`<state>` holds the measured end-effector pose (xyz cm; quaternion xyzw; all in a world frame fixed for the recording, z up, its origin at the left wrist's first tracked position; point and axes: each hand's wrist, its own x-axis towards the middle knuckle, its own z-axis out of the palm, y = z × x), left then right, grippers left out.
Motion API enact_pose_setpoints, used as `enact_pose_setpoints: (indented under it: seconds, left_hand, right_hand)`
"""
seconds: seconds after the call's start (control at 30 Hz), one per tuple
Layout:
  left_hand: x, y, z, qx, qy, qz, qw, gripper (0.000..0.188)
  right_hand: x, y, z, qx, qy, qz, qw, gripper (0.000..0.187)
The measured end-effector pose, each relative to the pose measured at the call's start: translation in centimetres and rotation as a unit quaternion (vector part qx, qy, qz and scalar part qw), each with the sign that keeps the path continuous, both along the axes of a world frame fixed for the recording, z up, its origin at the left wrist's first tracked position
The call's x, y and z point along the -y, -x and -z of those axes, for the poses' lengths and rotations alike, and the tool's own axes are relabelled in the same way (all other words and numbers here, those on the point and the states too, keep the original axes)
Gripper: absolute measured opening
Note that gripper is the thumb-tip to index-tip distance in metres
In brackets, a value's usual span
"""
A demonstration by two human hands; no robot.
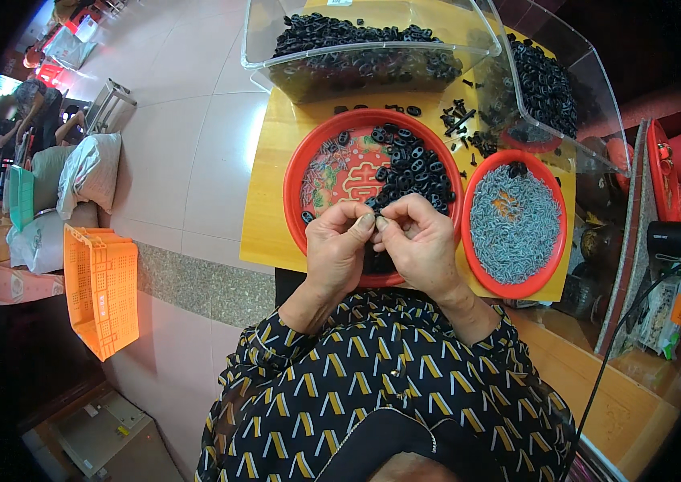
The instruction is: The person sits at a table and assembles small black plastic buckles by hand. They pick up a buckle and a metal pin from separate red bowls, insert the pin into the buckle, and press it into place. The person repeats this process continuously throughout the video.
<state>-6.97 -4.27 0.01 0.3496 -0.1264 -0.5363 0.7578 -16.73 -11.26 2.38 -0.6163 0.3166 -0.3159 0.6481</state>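
My left hand (338, 246) and my right hand (418, 245) meet over the near part of a round red tray (295, 160). Thumbs and forefingers of both are pinched together at one spot, on a small dark piece mostly hidden by the fingertips. Black oval plastic parts with two holes (418, 165) are heaped on the tray's right side. Some small silver screws (329, 170) lie on its left side, over a printed red and green pattern. To the right, a smaller red tray (470, 241) is full of silver screws (515, 229).
Two clear plastic bins (373, 60) (545, 88) of black parts stand at the back of the yellow table (264, 209). Loose black pieces (458, 120) lie between bins and trays. An orange crate (101, 289) is on the floor at left; people (35, 108) are far left. A black cable (609, 353) runs at right.
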Motion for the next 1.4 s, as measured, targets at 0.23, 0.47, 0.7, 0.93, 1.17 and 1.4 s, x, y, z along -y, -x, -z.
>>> enact_pose_setpoints:
  seconds: [0.23,0.47,0.7,0.93,1.17,1.4]
  left_hand:
    - [1.0,-0.9,-0.5,0.142,-0.091,-0.045,0.985,0.021]
    - [5.8,-4.4,-0.4,0.766,-0.028,0.009,0.643,0.025]
    - [7.0,-4.7,0.7,0.809,-0.01,0.054,0.585,0.028]
    - [4.7,-4.8,0.8,0.528,-0.088,0.069,0.842,0.019]
    - [0.4,-3.6,-0.8,0.161,-0.034,0.083,0.983,0.014]
    - [-0.6,-3.0,0.1,0.102,-0.019,0.022,0.994,0.012]
  right_hand:
    - [1.7,1.2,-0.2,0.02,-0.109,0.001,0.994,0.007]
    - [3.0,2.5,-0.1,0.04,-0.127,0.017,0.991,0.016]
    - [3.2,2.8,0.3,0.033,-0.143,0.007,0.989,0.012]
    - [2.9,2.4,-0.4,0.061,-0.169,-0.025,0.983,0.009]
    - [1.7,1.4,-0.7,0.07,-0.183,-0.069,0.978,0.008]
    - [0.7,0.3,-1.3,0.064,-0.13,-0.041,0.989,0.008]
